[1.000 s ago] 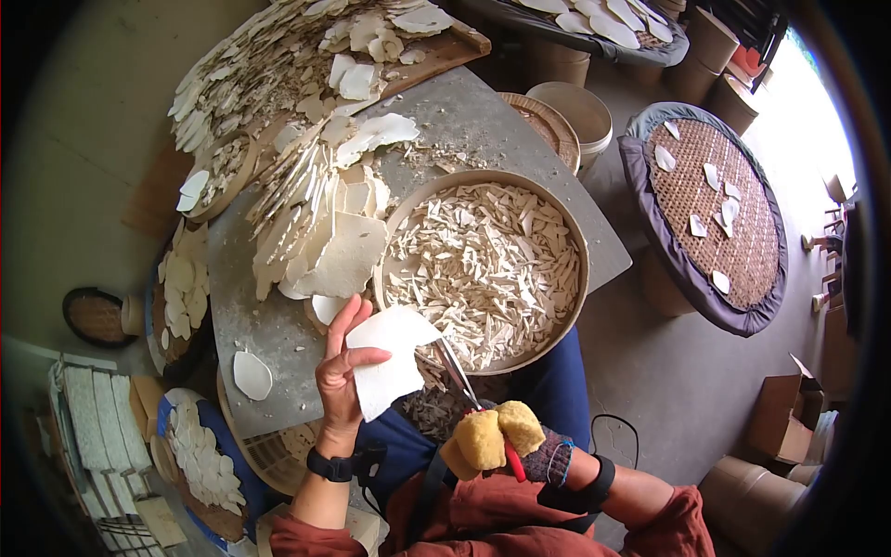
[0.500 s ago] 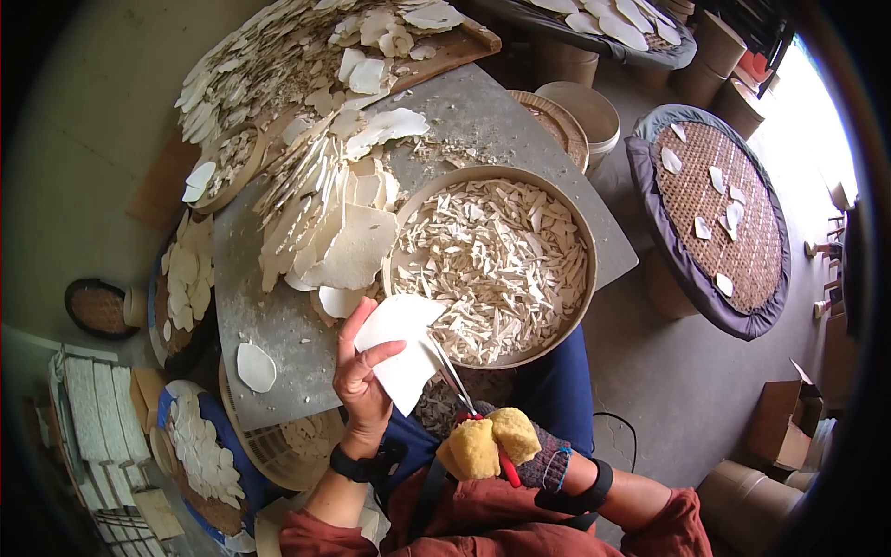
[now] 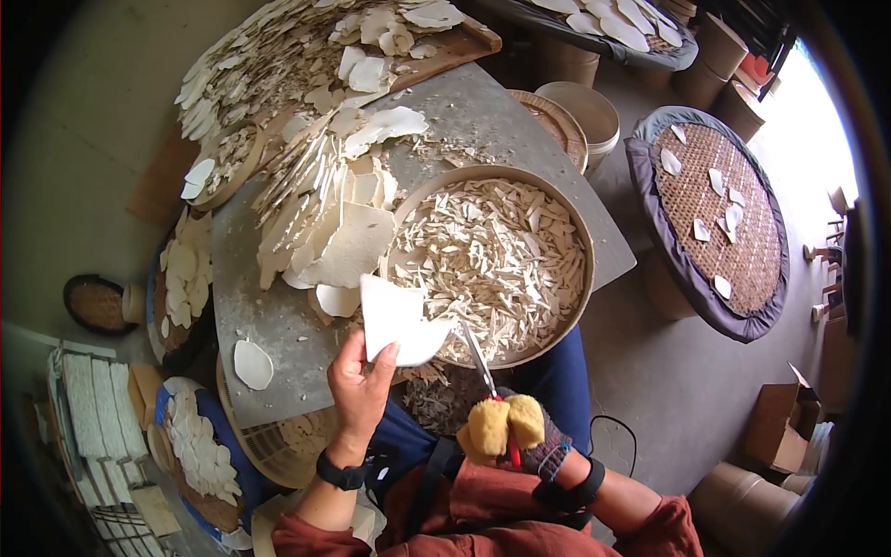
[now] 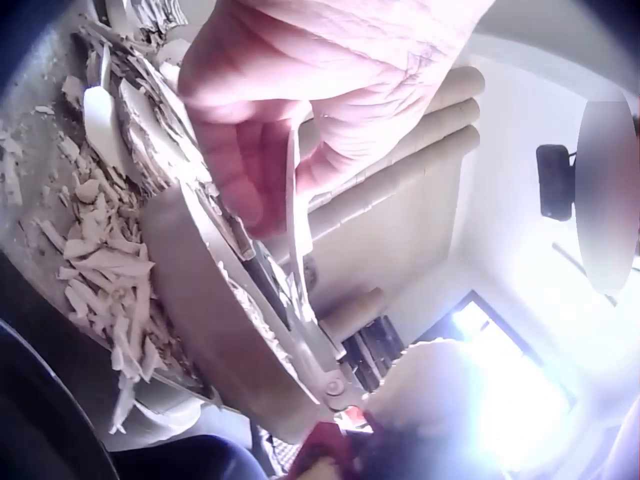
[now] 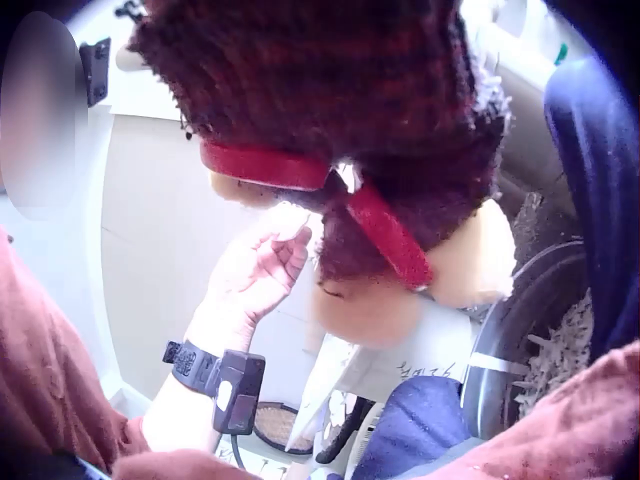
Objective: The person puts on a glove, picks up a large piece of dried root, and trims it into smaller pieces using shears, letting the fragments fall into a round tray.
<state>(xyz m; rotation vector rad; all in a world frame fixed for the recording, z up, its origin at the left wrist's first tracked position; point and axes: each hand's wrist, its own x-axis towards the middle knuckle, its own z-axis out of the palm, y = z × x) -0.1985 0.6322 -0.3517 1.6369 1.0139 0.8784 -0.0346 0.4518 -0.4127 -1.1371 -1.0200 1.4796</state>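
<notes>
In the head view my left hand (image 3: pixel 360 385) pinches a thin white flat piece (image 3: pixel 394 320) between thumb and fingers; its upper right edge has a curved notch. My right hand (image 3: pixel 548 450), in a dark knitted glove, grips red-handled scissors (image 3: pixel 479 357). Yellow sponge pads (image 3: pixel 487 429) sit around the grip. The blade tips are at the piece's right corner, over the near rim of a round tray (image 3: pixel 587 278) full of white slivers. The left wrist view shows the piece (image 4: pixel 296 200) edge-on. In the right wrist view, red handles (image 5: pixel 390 235) show against the glove (image 5: pixel 300 70).
Larger pale sheets (image 3: pixel 348 246) lean in a stack left of the tray on the grey table (image 3: pixel 278 371). A big heap of pieces (image 3: pixel 269 84) lies behind. Right of the table, a cloth-rimmed woven tray (image 3: pixel 687 213) bears several pieces. A single oval piece (image 3: pixel 253 364) lies front left.
The white piece has been turned in my left hand, its pointed lower end swinging up and right. My left fingers have shifted to its lower edge. The scissors have moved slightly right.
</notes>
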